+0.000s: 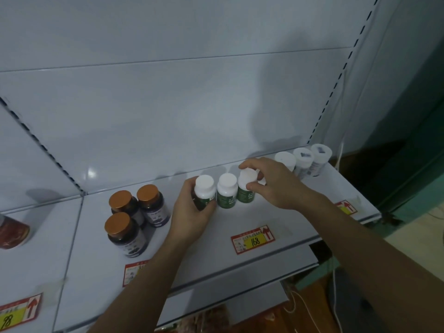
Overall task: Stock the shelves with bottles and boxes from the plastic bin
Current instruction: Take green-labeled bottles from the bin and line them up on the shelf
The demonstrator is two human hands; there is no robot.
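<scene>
Three green-labelled bottles with white caps stand in a row on the white shelf (300,219). My left hand (189,212) grips the leftmost one (204,189) round its body. The middle bottle (227,191) stands free between my hands. My right hand (271,186) pinches the white cap of the rightmost bottle (246,186) from above. Part of another white cap shows behind my right fingers. The plastic bin is out of view.
Three dark bottles with orange caps (134,212) stand to the left. Three white bottles (304,162) line the far right of the shelf. A red can (13,233) sits at the left edge. Price tags (253,239) are stuck along the shelf front.
</scene>
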